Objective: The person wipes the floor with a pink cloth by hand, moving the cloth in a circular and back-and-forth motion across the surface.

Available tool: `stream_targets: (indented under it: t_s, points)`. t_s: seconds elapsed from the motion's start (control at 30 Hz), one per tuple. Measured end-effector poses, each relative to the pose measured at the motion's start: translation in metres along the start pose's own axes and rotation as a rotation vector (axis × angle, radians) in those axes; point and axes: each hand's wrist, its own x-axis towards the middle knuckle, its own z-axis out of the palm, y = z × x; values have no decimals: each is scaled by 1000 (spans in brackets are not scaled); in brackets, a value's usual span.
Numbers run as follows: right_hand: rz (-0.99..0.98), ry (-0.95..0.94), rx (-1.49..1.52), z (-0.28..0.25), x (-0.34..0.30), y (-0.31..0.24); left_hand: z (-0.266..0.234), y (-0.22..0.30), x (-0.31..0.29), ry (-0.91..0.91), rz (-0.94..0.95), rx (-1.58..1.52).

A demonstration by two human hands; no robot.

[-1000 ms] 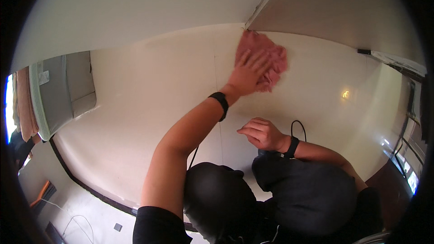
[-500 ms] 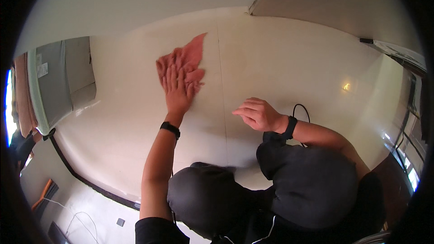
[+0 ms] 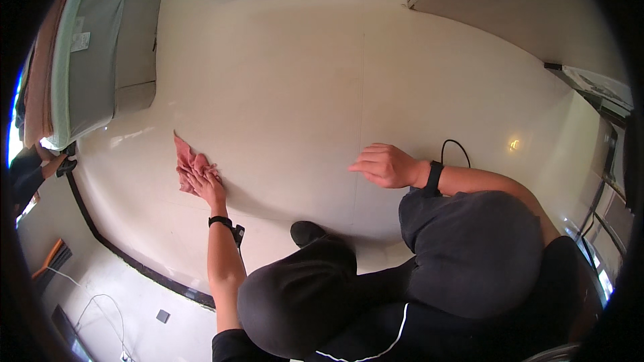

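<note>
Your left hand point(image 3: 206, 186) lies on a crumpled pink cloth point(image 3: 184, 161), which sits on the cream floor point(image 3: 288, 114) out to your left. The fingers are stretched out over the cloth, slightly apart rather than bunched around it, and one pointed corner of it sticks out beyond them — away from you, toward the grey padded furniture point(image 3: 100, 40). The cloth and the furniture are apart, with bare floor between.

Your right hand point(image 3: 386, 165) is just beyond your right knee point(image 3: 476, 248), its fingers bent and close together, pointing left. You appear to have nothing in it, though the inside of the palm is hidden, so I cannot tell for sure. It is well apart from the cloth.

You wear a black band on each wrist, and a loop of black cable point(image 3: 456, 142) shows behind the right one. A dark shoe point(image 3: 307, 231) shows ahead of your left knee point(image 3: 295, 302), and a white cord point(image 3: 400, 332) curves across your dark clothing.

At the left edge there is another person point(image 3: 30, 174), partly cut off — near the furniture. A dark strip point(image 3: 144, 281) borders the floor at lower left, with a small grey square point(image 3: 163, 316) past it.
</note>
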Motion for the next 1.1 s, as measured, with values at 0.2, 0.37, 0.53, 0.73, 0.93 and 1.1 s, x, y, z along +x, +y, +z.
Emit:
stream_targets:
  t_s: [0.2, 0.37, 0.53, 0.73, 0.93, 1.1]
  points:
    - [12, -91, -54, 3, 4, -1, 24, 45, 26, -168, -326, 277]
    - [-20, -63, -137, 2, 3, -5, 64, 166, 64, -150, 233, 67]
    - [23, 14, -282, -32, -15, -22, 87, 331, 71, -612, 644, -81]
    - [361, 281, -355, -62, -35, -42, 119, 425, 29, -633, 1309, -142]
    - [513, 345, -380, -66, -61, -56, 123, 434, -39, -618, 1675, -224]
    - [506, 231, -319, -44, -68, -44, 91, 407, 10, -705, 1321, -657]
